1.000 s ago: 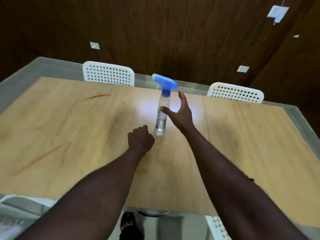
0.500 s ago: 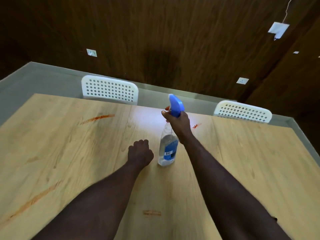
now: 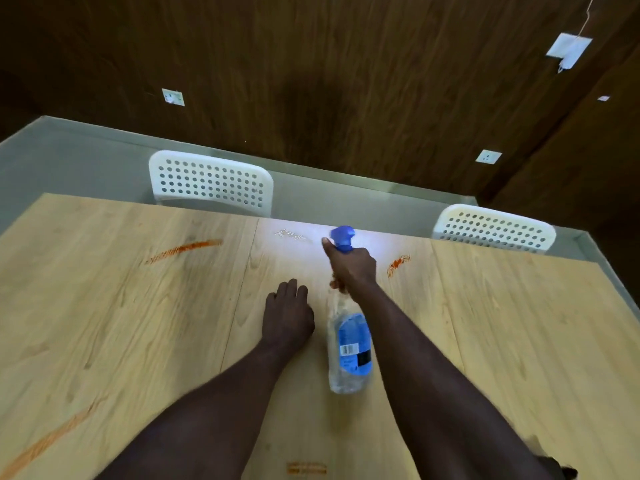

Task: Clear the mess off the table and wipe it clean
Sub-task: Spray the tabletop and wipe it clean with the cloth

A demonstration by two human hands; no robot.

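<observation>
Desk (image 3: 138, 323): pale wood grain, fills the lower two thirds of the frame.

Spray bottle (image 3: 349, 344): just right of centre, clear plastic with a blue label and a blue trigger head. It is tilted, head toward the top of the frame and base toward the bottom edge. We cannot tell if the base touches the desk; the bottle is blurred.

Right hand (image 3: 351, 268): wrapped round the bottle's neck right under the trigger head. Its fingers (image 3: 328, 247) are clamped on the bottle, one reaching up beside the head.

Left hand (image 3: 287, 317): rests on the desk just left of the bottle, apart from it. Its fingers (image 3: 292, 289) are curled together, and we see nothing in them.

Orange smears on the desk:
- a long streak (image 3: 183, 251) left of centre
- a short one (image 3: 398, 264) just right of the right hand
- a long one (image 3: 52, 441) in the lower left corner
- a small patch (image 3: 306, 468) at bottom centre

A wet speckled spot (image 3: 291, 234) shines near the desk's far edge, left of the trigger head.

Two white perforated chairs (image 3: 211, 183) (image 3: 495, 228) stand behind the desk against a dark wood wall.
</observation>
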